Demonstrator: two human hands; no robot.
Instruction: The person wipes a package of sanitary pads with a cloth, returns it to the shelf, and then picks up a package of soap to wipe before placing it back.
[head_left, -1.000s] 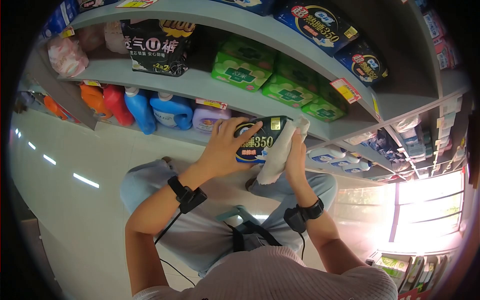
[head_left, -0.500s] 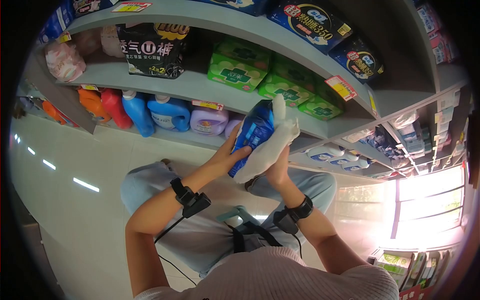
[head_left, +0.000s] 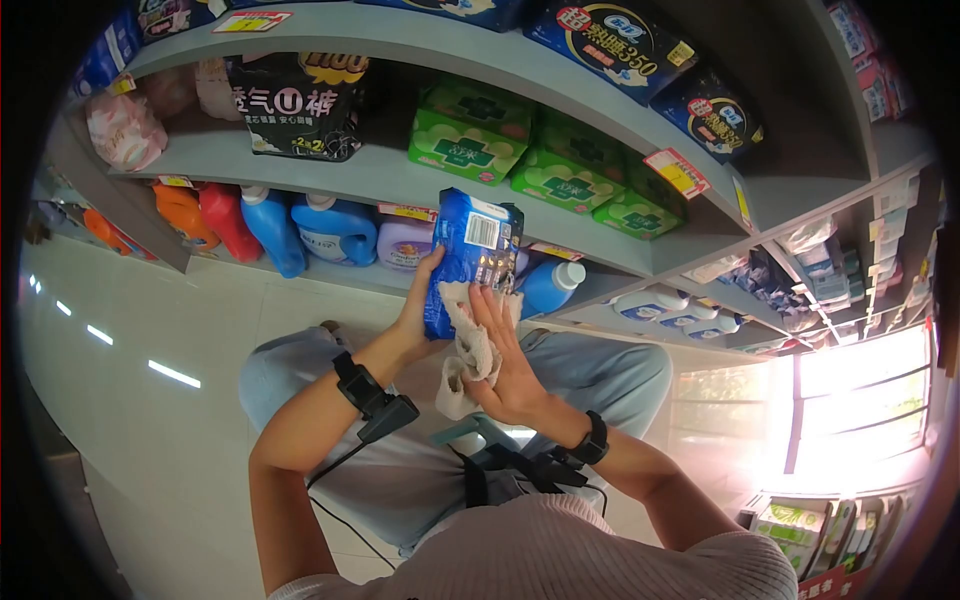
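left hand (head_left: 418, 312) half behind pack (head_left: 466, 250), window (head_left: 862, 400) overexposed

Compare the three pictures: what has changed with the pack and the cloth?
The left hand turned the blue pack upright, barcode side now facing the camera. The right hand moved the cloth down onto its lower face. Left grip and shelved green packs unchanged.

The blue package (head_left: 470, 250) has been turned over: its dark printed front, which faced the camera one second ago, is now away, and the barcode side shows, with the package standing upright. The left hand (head_left: 418, 305) has moved from spreading over the front to gripping the left edge. The white cloth (head_left: 468, 360), earlier draped along the package's right side, is now bunched under the flat right hand (head_left: 505, 355) against the lower part.
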